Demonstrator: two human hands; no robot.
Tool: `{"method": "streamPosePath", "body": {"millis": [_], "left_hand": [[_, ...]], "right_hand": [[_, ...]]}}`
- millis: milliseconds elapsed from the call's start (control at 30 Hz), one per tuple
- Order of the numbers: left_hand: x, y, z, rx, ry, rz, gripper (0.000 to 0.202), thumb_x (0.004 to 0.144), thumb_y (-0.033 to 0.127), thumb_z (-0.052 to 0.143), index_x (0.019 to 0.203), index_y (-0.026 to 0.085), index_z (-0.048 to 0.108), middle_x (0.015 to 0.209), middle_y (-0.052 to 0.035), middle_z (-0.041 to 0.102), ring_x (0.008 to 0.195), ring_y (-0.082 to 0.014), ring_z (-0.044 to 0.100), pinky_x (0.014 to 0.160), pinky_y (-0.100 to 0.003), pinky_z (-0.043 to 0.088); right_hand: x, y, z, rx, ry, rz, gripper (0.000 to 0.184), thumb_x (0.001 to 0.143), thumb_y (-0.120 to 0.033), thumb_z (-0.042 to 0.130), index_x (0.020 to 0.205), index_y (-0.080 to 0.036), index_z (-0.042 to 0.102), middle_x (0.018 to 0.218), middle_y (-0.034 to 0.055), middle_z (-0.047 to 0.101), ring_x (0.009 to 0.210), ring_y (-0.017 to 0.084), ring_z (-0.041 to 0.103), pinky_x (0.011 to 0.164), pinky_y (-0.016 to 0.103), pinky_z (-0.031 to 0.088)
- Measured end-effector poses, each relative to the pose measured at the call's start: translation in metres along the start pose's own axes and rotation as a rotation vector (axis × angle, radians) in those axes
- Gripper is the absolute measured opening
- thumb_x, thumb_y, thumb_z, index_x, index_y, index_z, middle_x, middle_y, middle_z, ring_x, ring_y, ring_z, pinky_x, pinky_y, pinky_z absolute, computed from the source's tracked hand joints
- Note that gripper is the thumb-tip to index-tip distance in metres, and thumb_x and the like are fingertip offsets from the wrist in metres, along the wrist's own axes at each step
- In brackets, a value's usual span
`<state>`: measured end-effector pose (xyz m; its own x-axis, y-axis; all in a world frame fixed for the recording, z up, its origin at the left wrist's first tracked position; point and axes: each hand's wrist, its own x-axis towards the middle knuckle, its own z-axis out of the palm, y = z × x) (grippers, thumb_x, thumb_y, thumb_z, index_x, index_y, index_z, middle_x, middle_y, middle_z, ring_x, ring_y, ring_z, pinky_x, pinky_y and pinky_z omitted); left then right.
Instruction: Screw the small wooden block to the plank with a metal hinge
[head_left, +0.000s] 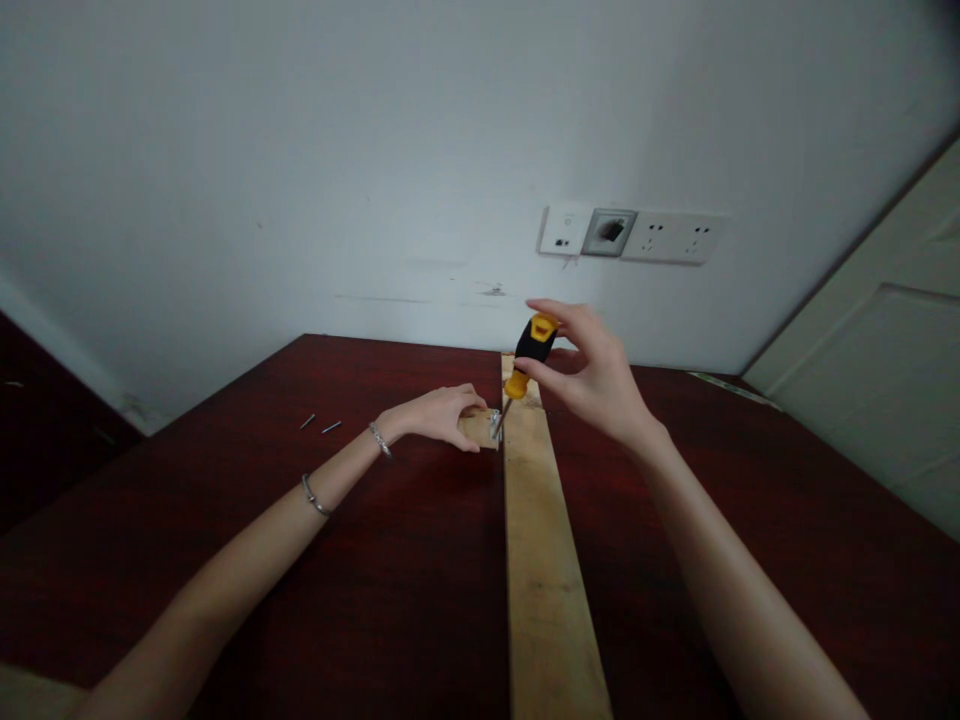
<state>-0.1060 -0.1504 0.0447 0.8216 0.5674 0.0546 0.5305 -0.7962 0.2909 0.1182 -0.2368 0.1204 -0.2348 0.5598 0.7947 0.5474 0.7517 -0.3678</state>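
Note:
My right hand [592,365] grips a yellow and black screwdriver [534,345] by its handle, fingers around the upper end. The shaft slants down to a small metal bracket [496,424], though whether the tip sits in a screw is too small to tell. With thumb and fingers my left hand [442,415] clasps a short wood block [476,430]. The bracket lies at that block's right end, against a long wooden plank [544,530] that runs from the near edge toward the wall.
Two loose screws [331,427] lie on the dark red table [360,600], left of my left hand. A white wall with a row of sockets [667,237] rises behind the table. At the right stands a pale panelled door [900,370].

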Motion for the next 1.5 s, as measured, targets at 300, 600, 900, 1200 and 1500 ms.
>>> {"method": "streamPosePath", "body": {"millis": [300,600,900,1200,1500], "left_hand": [[0.0,0.002,-0.001,-0.006,0.002,0.002,0.065,0.067,0.05,0.076,0.121,0.017,0.059,0.115,-0.0086,0.057,0.098,-0.0228,0.058,0.083,-0.031,0.044],[0.0,0.002,-0.001,-0.008,0.017,0.013,0.062,0.067,0.05,0.076,0.118,0.019,0.061,0.113,-0.0075,0.058,0.096,-0.022,0.059,0.082,-0.03,0.044],[0.001,0.003,0.0,-0.002,-0.011,0.005,0.064,0.067,0.049,0.076,0.119,0.016,0.06,0.111,-0.0084,0.058,0.094,-0.0221,0.058,0.081,-0.031,0.044],[0.0,0.004,0.001,0.003,-0.01,0.014,0.061,0.068,0.049,0.075,0.119,0.019,0.061,0.112,-0.0077,0.059,0.096,-0.0222,0.059,0.081,-0.03,0.043],[0.0,0.006,-0.002,-0.008,-0.02,0.007,0.063,0.068,0.05,0.075,0.12,0.018,0.061,0.114,-0.0086,0.059,0.099,-0.0234,0.058,0.084,-0.031,0.044]], "right_hand": [[0.002,-0.003,0.002,-0.066,0.031,0.06,0.046,0.077,-0.036,0.073,0.12,-0.027,0.059,0.107,0.0071,0.053,0.093,0.021,0.056,0.064,0.032,0.057],[0.001,0.001,0.003,-0.001,-0.003,0.025,0.051,0.081,-0.025,0.063,0.131,-0.028,0.051,0.116,0.0081,0.056,0.104,0.024,0.056,0.077,0.037,0.057],[0.001,0.003,0.003,0.044,-0.036,0.043,0.061,0.08,-0.02,0.061,0.138,-0.028,0.044,0.121,0.008,0.058,0.105,0.023,0.058,0.086,0.043,0.054],[0.002,0.004,0.007,-0.008,0.028,0.08,0.054,0.078,-0.031,0.07,0.129,-0.029,0.052,0.112,0.007,0.056,0.091,0.021,0.057,0.067,0.034,0.056],[0.001,-0.001,0.011,-0.048,0.059,0.054,0.052,0.078,-0.031,0.069,0.127,-0.027,0.052,0.115,0.0087,0.055,0.097,0.023,0.056,0.074,0.038,0.057]]}}
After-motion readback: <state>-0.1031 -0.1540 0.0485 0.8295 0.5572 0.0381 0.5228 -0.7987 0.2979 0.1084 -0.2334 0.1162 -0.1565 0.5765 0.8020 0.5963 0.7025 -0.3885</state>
